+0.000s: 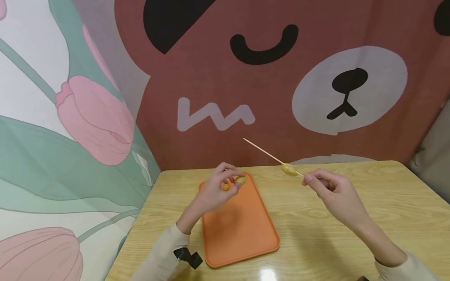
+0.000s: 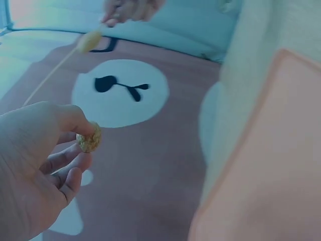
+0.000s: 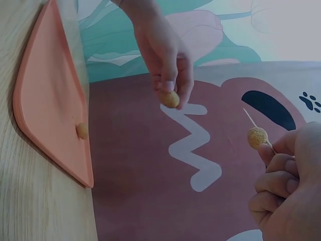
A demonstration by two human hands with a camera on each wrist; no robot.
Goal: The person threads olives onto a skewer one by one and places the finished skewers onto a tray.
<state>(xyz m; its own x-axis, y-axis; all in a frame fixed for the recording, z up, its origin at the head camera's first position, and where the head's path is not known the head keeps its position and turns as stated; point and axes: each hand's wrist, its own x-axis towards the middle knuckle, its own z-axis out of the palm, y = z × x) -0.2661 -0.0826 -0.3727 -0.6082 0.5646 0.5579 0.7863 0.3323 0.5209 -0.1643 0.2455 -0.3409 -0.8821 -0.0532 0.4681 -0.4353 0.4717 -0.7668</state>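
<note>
My left hand pinches a small golden-brown ball between thumb and fingers, above the far end of an orange tray. The ball looks like fried food with a rough surface. Off to the right, my right hand grips the lower end of a thin wooden skewer, its pointed tip slanting up and to the left. One similar ball is threaded on the skewer, close to the right fingertips. A third ball lies on the tray near its far edge, partly hidden behind the left fingers in the head view.
The tray rests on a light wood-grain table. Behind the table hangs a cloth with a printed brown bear, and at the left another with pink tulips. A black strap mount sits on the left sleeve.
</note>
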